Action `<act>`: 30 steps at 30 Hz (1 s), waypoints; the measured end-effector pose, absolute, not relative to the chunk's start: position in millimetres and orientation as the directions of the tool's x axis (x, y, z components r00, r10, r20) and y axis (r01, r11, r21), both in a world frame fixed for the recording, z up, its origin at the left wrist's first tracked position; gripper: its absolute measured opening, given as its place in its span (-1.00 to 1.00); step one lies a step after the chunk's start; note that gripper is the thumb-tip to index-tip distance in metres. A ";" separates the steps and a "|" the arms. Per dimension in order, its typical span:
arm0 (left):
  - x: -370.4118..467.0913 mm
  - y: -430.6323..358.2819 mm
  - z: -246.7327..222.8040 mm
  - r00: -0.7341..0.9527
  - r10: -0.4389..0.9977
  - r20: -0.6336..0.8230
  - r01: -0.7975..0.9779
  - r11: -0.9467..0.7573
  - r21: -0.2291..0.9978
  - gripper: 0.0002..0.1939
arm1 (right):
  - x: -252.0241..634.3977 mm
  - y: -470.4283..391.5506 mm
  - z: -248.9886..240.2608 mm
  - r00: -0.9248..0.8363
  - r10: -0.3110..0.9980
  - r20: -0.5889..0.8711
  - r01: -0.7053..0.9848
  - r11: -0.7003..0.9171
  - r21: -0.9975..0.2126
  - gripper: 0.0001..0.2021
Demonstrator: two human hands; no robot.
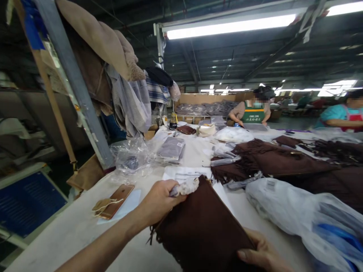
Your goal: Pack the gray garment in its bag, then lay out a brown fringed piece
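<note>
A dark brown fringed bag (204, 226) is tilted above the white table, with a zipper along its upper right edge. My left hand (163, 198) is closed at the bag's upper left corner, pinching a crumpled piece of clear plastic (185, 187) against it. Lower down, my right hand (261, 251) grips the bag's right edge, thumb on the near face and the other fingers partly hidden. Fringe hangs from the bag's left side.
A phone (117, 202) with a tag lies left on the table (82, 226). Behind are clear plastic (132, 158) and packed grey pouches (171, 148). Brown fringed bags (283, 160) and a white plastic bag (283, 204) lie right. Two people are beyond; clothes hang upper left.
</note>
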State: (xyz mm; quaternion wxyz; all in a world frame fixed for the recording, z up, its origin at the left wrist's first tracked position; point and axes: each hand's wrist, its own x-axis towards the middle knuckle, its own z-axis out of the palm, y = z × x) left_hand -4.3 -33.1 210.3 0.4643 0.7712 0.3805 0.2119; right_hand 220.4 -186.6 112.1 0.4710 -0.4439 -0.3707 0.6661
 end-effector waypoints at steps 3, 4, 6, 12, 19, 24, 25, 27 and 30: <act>5.1 -44.0 250.3 0.639 0.764 0.090 0.568 -0.547 0.615 -0.81 | 219.2 -184.9 108.4 -0.204 0.959 -0.194 -0.248 -0.243 -0.938 -0.53; 9.4 -46.4 259.5 0.661 0.744 0.095 0.586 -0.592 0.553 -0.82 | 217.7 -184.4 106.5 -0.213 0.961 -0.177 -0.241 -0.228 -0.943 -0.51; 18.6 -47.0 271.0 0.701 0.711 0.051 0.608 -0.635 0.477 -0.82 | 213.3 -183.5 102.9 -0.223 0.963 -0.151 -0.256 -0.208 -0.944 -0.48; 35.2 -42.2 284.5 0.760 0.648 -0.053 0.575 -0.632 0.520 -0.89 | 200.4 -182.2 100.3 -0.157 0.984 -0.082 -0.307 -0.128 -0.943 -0.38; 50.7 -66.7 297.7 0.793 0.609 -0.026 0.590 -0.757 0.280 -0.85 | 197.8 -181.6 106.2 -0.125 0.991 -0.042 -0.346 -0.083 -0.935 -0.38; 55.8 -55.0 291.0 0.776 0.629 -0.043 0.580 -0.685 0.440 -0.83 | 190.9 -181.6 107.8 -0.095 0.994 -0.057 -0.360 -0.088 -0.929 -0.36; 54.4 -49.4 287.0 0.769 0.638 -0.052 0.554 -0.622 0.553 -0.83 | 188.9 -180.7 107.4 -0.081 0.994 -0.075 -0.366 -0.100 -0.925 -0.34; 48.5 -36.2 276.8 0.744 0.661 -0.101 0.491 -0.438 0.753 -0.86 | 187.1 -176.6 108.4 -0.080 0.989 -0.121 -0.366 -0.142 -0.920 -0.36; 31.9 -16.2 259.0 0.710 0.674 -0.204 0.437 -0.194 0.878 -0.86 | 196.0 -166.6 119.8 -0.177 0.961 -0.213 -0.308 -0.260 -0.915 -0.54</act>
